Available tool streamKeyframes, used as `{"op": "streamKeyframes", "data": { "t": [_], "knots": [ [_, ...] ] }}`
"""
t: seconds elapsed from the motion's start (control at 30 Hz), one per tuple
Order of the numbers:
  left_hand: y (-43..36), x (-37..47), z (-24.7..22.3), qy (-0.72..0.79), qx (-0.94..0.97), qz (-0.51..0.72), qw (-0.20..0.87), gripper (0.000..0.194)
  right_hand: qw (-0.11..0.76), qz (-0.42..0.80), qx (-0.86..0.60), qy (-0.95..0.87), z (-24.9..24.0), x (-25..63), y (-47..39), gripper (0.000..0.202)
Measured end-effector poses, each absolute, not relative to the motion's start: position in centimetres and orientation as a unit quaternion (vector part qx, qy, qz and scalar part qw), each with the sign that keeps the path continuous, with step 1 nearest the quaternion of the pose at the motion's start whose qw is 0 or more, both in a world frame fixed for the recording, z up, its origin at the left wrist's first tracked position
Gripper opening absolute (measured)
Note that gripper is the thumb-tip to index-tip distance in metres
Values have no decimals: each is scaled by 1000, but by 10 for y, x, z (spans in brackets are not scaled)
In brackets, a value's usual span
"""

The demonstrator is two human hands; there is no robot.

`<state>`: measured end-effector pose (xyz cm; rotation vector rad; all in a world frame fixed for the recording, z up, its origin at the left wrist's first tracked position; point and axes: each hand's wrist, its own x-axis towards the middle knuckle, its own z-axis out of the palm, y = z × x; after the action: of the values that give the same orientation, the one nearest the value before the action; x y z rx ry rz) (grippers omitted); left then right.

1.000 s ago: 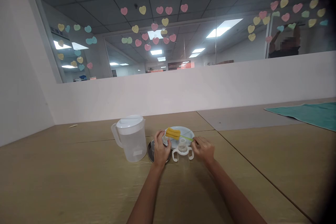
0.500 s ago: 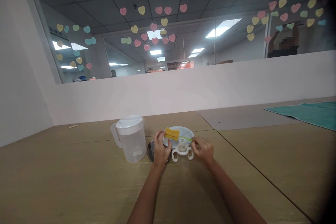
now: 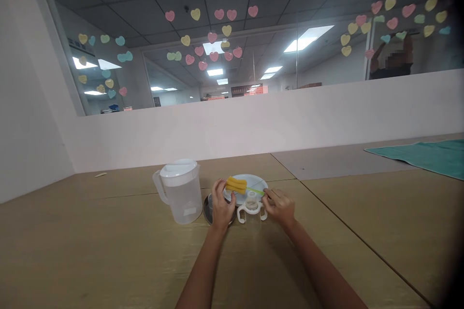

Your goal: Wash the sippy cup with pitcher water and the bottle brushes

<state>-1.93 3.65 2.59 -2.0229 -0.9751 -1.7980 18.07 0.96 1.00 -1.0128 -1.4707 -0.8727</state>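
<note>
The right hand (image 3: 278,206) grips with closed fingers the green handle of a yellow sponge brush (image 3: 236,184), above the white plate (image 3: 259,182). The left hand (image 3: 222,207) is curled beside the two-handled cup (image 3: 251,207) on the counter (image 3: 108,251); what it grips I cannot tell.

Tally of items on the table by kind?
Jug: 1
Plate: 1
Sponge brush: 1
Handled bottle: 1
Metal dish: 1
Towel: 1
Total: 6
</note>
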Motion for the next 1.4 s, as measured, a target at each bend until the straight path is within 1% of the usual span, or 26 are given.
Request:
{"op": "streamKeyframes", "data": {
  "t": [0.17, 0.27, 0.37, 0.5, 0.57, 0.63, 0.7, 0.83, 0.93, 1.07, 1.13, 1.27, 1.4],
  "knots": [
    [38, -21, 25, -336, -698, -619, 133, 48, 572, -358, -412, -612, 10, 182, 9, 15],
    [39, -21, 25, -335, -693, -625, 130, 48, 558, -366, -407, -624, 10, 183, 10, 14],
    [40, -20, 25, -334, -683, -634, 142, 46, 554, -381, -445, -591, 11, 185, 10, 15],
    [41, -20, 24, -336, -672, -643, 146, 45, 583, -340, -450, -585, 11, 188, 10, 17],
    [40, -20, 25, -337, -671, -645, 140, 45, 579, -321, -443, -604, 10, 187, 11, 18],
    [39, -20, 25, -336, -673, -645, 137, 45, 561, -317, -470, -603, 9, 186, 12, 19],
    [37, -19, 26, -333, -676, -644, 133, 44, 546, -299, -530, -577, 9, 186, 14, 21],
    [35, -17, 27, -321, -688, -638, 131, 46, 541, -167, -640, -520, 17, 189, 12, 27],
    [32, -16, 29, -313, -707, -612, 167, 45, 559, -60, -655, -505, 27, 188, 8, 32],
    [24, -12, 34, -275, -732, -580, 228, 48, 568, 23, -625, -534, 35, 181, 3, 44],
    [18, -7, 37, -251, -744, -570, 242, 51, 572, 62, -602, -553, 37, 177, 3, 47],
    [8, 7, 40, -208, -774, -548, 238, 56, 604, 188, -496, -594, 40, 170, 4, 45],
    [1, 18, 38, -187, -792, -536, 223, 61, 603, 314, -417, -603, 47, 168, 2, 39]
  ]
}}
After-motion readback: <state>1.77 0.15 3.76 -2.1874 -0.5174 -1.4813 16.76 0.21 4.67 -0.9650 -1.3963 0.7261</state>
